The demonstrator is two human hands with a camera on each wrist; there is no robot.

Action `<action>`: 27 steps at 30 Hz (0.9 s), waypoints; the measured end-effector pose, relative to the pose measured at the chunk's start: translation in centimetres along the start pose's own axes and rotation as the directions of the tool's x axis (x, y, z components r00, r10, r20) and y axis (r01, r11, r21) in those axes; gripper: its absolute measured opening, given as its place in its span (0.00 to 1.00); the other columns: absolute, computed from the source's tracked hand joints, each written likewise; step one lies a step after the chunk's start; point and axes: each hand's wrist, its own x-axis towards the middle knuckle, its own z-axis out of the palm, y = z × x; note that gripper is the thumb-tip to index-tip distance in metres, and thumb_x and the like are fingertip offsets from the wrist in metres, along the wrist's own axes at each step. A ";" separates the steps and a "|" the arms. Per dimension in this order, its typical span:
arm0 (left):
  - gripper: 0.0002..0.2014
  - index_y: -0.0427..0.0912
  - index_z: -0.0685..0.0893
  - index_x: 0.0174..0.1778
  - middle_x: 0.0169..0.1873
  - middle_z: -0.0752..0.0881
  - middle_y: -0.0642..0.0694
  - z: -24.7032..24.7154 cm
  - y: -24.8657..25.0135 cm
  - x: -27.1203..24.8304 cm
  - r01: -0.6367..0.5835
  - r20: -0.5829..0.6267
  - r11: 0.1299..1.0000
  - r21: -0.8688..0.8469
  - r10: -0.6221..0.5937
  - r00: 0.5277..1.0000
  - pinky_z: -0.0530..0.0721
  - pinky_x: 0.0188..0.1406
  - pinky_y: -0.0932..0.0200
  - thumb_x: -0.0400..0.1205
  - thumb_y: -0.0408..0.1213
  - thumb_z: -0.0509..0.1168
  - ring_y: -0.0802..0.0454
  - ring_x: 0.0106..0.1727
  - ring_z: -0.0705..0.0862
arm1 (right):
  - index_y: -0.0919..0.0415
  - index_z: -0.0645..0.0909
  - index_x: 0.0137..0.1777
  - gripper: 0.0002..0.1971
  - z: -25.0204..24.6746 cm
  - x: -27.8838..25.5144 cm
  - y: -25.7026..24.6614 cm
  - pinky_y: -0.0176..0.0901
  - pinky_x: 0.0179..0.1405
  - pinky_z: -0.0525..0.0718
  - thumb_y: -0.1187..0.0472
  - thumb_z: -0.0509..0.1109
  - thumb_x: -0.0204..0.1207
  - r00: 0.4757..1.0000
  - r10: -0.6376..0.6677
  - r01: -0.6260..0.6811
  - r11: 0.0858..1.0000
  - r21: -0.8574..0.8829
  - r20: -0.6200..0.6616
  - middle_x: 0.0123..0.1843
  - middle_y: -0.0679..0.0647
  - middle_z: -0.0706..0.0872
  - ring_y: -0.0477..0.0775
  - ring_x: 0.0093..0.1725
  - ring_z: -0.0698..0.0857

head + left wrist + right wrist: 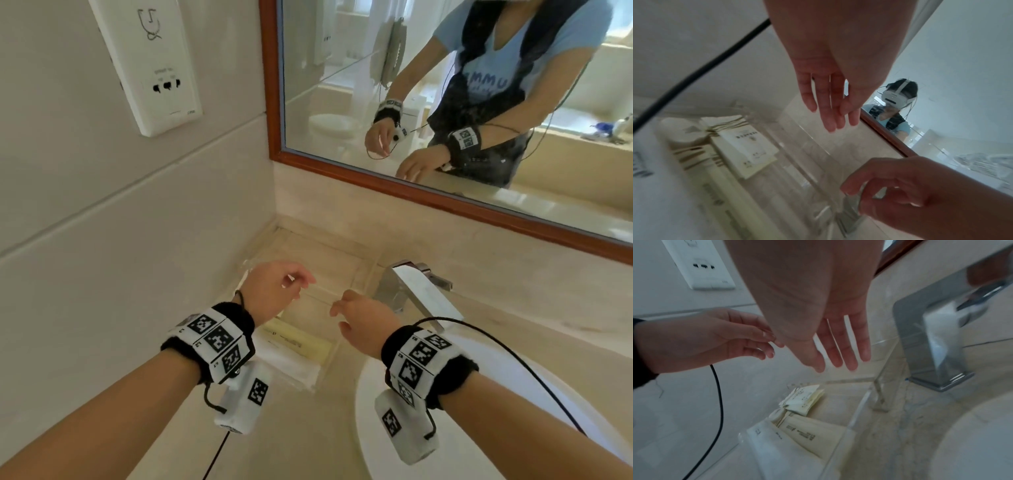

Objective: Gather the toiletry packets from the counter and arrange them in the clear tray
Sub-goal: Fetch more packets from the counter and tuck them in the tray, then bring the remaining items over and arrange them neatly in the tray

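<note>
- At the back left corner of the counter (342,428), where the side wall meets the strip under the mirror (445,102), stands the clear tray (359,270), its long side running along the wall.
- The toiletry packets (298,342) lie inside the tray, toward its near end and its wall side: a long pale yellow packet (807,434) with dark print, a white one (777,451) just beside it on the wall side, and a smaller folded cream packet (805,397) further back.
- In the left wrist view the packets look stacked and overlapping; the print on them is too blurred to read.
- The far half of the tray shows only the counter stone through its clear floor.
- The left hand (274,291) hovers over the tray's wall side, fingers loosely bent and spread, nothing in them; its fingertips (830,126) hang above the tray without touching it.
- The right hand (366,325) hovers over the tray's edge on the tap side, fingers (849,356) nearly straight and apart, also holding nothing.
- The two hands are near each other, fingertips pointing inward, but not touching.
- A chrome tap (414,291) stands just beside the tray on its right, at the back rim of the white basin (513,394).
- A white socket plate (147,65) is fixed on the side wall above the corner.
- Black cables (513,363) run from the marker-covered wrist bands (219,342) on both forearms.
</note>
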 end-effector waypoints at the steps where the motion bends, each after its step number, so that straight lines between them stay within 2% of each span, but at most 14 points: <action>1: 0.17 0.60 0.83 0.35 0.36 0.86 0.56 0.5 0.9 0.0 -0.016 0.009 1.000 0.003 0.016 1.000 0.84 0.45 0.58 0.81 0.30 0.63 0.51 0.36 0.86 | 0.57 0.75 0.71 0.18 -0.3 -0.9 0.7 0.51 0.57 0.82 0.64 0.58 0.83 1.000 0.013 -0.013 1.000 0.008 -0.019 0.69 0.57 0.76 0.62 0.64 0.81; 4: 0.12 0.51 0.87 0.41 0.36 0.86 0.54 2.7 3.9 -0.2 -0.081 0.032 0.997 0.010 0.081 0.996 0.83 0.41 0.63 0.81 0.29 0.64 0.51 0.35 0.86 | 0.57 0.76 0.69 0.17 -0.8 -4.1 2.7 0.52 0.60 0.83 0.64 0.58 0.82 0.996 0.065 -0.062 0.997 0.048 -0.065 0.71 0.55 0.76 0.61 0.65 0.81; 6: 0.09 0.43 0.89 0.43 0.37 0.87 0.52 4.8 5.9 0.0 -0.126 0.053 0.992 0.020 0.125 0.991 0.83 0.41 0.62 0.80 0.28 0.64 0.54 0.32 0.85 | 0.57 0.77 0.68 0.16 -0.7 -6.7 4.4 0.52 0.62 0.82 0.63 0.59 0.82 0.991 0.106 -0.101 0.993 0.064 -0.086 0.71 0.55 0.76 0.60 0.66 0.81; 8: 0.09 0.42 0.90 0.43 0.37 0.87 0.52 7.3 7.9 0.0 -0.170 0.095 0.985 0.020 0.168 0.981 0.83 0.41 0.63 0.80 0.28 0.65 0.58 0.29 0.83 | 0.56 0.77 0.69 0.16 -0.5 -9.4 6.4 0.50 0.63 0.81 0.63 0.59 0.83 0.982 0.157 -0.150 0.986 0.069 -0.102 0.71 0.55 0.77 0.60 0.65 0.81; 12: 0.09 0.41 0.89 0.44 0.37 0.86 0.51 13.0 12.0 0.2 -0.235 0.224 0.972 -0.015 0.233 0.946 0.83 0.45 0.56 0.80 0.28 0.64 0.56 0.32 0.82 | 0.56 0.76 0.70 0.17 0.0 -15.1 10.6 0.51 0.60 0.82 0.63 0.58 0.84 0.951 0.289 -0.279 0.955 0.095 -0.110 0.69 0.55 0.76 0.59 0.64 0.81; 16: 0.13 0.50 0.85 0.39 0.36 0.84 0.55 20.0 16.8 -0.7 -0.313 0.352 0.948 -0.053 0.311 0.883 0.85 0.44 0.53 0.81 0.27 0.62 0.54 0.32 0.83 | 0.56 0.75 0.71 0.17 1.5 -22.0 15.5 0.51 0.60 0.82 0.64 0.57 0.84 0.889 0.452 -0.443 0.889 0.121 -0.070 0.69 0.56 0.76 0.61 0.63 0.81; 20: 0.12 0.42 0.89 0.42 0.37 0.85 0.52 27.0 21.5 -1.9 -0.372 0.460 0.922 -0.102 0.376 0.805 0.86 0.45 0.53 0.80 0.25 0.62 0.51 0.32 0.83 | 0.55 0.75 0.71 0.17 3.9 -29.1 20.0 0.49 0.60 0.80 0.62 0.58 0.84 0.799 0.600 -0.588 0.791 0.170 -0.033 0.69 0.55 0.76 0.60 0.63 0.81; 23: 0.11 0.42 0.89 0.43 0.41 0.87 0.47 32.3 24.3 -3.1 -0.411 0.535 0.903 -0.124 0.409 0.739 0.86 0.48 0.52 0.81 0.27 0.61 0.51 0.32 0.83 | 0.55 0.75 0.72 0.17 5.9 -34.0 22.8 0.49 0.61 0.80 0.63 0.58 0.84 0.727 0.687 -0.675 0.710 0.199 0.013 0.70 0.54 0.75 0.60 0.64 0.81; 27: 0.11 0.41 0.89 0.46 0.47 0.89 0.42 38.7 27.4 -4.8 -0.452 0.631 0.878 -0.158 0.442 0.637 0.84 0.51 0.50 0.80 0.27 0.61 0.46 0.38 0.85 | 0.54 0.74 0.72 0.18 9.1 -40.3 25.6 0.49 0.62 0.80 0.62 0.59 0.83 0.640 0.765 -0.757 0.613 0.226 0.072 0.70 0.54 0.75 0.59 0.65 0.81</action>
